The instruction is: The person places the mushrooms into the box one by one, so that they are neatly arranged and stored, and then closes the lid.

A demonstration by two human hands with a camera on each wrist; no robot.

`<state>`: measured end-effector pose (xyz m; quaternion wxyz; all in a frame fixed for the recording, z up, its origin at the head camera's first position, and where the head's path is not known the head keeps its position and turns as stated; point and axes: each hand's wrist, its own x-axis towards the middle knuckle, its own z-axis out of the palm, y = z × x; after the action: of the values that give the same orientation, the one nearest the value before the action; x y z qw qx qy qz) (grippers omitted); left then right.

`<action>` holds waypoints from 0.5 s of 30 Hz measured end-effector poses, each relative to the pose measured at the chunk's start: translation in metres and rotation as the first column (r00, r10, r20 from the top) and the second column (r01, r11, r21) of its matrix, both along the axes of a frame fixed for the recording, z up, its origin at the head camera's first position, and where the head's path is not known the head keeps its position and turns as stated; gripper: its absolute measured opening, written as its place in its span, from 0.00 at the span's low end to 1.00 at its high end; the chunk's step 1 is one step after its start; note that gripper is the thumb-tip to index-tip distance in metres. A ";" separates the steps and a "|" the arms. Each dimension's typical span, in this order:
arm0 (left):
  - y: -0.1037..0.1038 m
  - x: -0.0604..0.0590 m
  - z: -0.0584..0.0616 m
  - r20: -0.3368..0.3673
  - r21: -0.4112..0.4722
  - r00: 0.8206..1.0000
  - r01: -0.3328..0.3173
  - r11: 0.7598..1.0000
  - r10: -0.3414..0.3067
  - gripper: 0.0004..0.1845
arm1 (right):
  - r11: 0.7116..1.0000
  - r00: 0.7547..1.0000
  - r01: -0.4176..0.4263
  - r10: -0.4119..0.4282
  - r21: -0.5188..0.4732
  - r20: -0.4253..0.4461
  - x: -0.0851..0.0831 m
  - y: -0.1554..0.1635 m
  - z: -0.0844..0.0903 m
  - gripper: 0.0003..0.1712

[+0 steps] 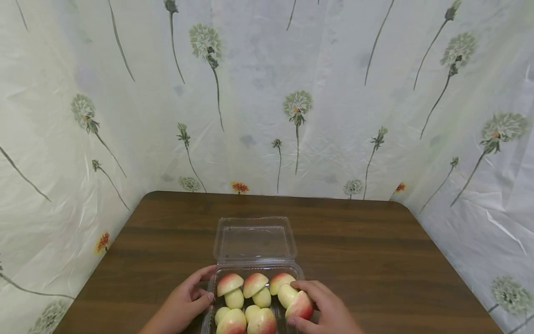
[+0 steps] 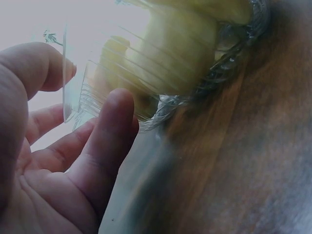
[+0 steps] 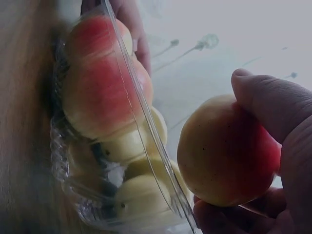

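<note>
A clear plastic clamshell container (image 1: 298, 269) sits at the table's near edge, its base holding several toy mushrooms with red-and-yellow caps and pale yellow stems. My left hand (image 1: 187, 294) grips the container's left side, with the thumb (image 2: 114, 114) against the ribbed wall and fingers round the rim. At the right end, my right hand (image 1: 327, 308) holds one toy mushroom (image 1: 301, 306) by its cap, stem tilted up and left. In the right wrist view this cap (image 3: 224, 151) is beside the container's rim. Another mushroom (image 1: 280, 280) lies just behind it in the back row.
The container's lid (image 1: 256, 239) is folded back flat on the brown wooden table (image 1: 367, 260). A back-row mushroom (image 1: 230, 283) and a front-row one (image 1: 262, 322) lie in the base. Floral sheeting (image 1: 254, 102) hangs behind and on both sides of the table.
</note>
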<state>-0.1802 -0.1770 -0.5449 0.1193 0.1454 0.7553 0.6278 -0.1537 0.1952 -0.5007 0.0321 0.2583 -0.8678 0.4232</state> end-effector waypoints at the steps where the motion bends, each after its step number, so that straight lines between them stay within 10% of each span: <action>1: 0.000 0.000 0.000 -0.002 0.002 1.000 -0.002 1.000 0.002 0.35 | 1.000 1.000 -0.004 0.004 0.006 -0.026 0.000 -0.001 -0.002 0.33; 15: 0.001 0.000 0.002 -0.007 -0.014 1.000 -0.003 1.000 0.003 0.35 | 0.990 0.986 0.039 -0.017 0.132 -0.164 0.002 -0.011 -0.009 0.34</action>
<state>-0.1802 -0.1761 -0.5433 0.1169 0.1455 0.7602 0.6223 -0.1520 0.1846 -0.5094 0.0910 0.2814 -0.8925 0.3406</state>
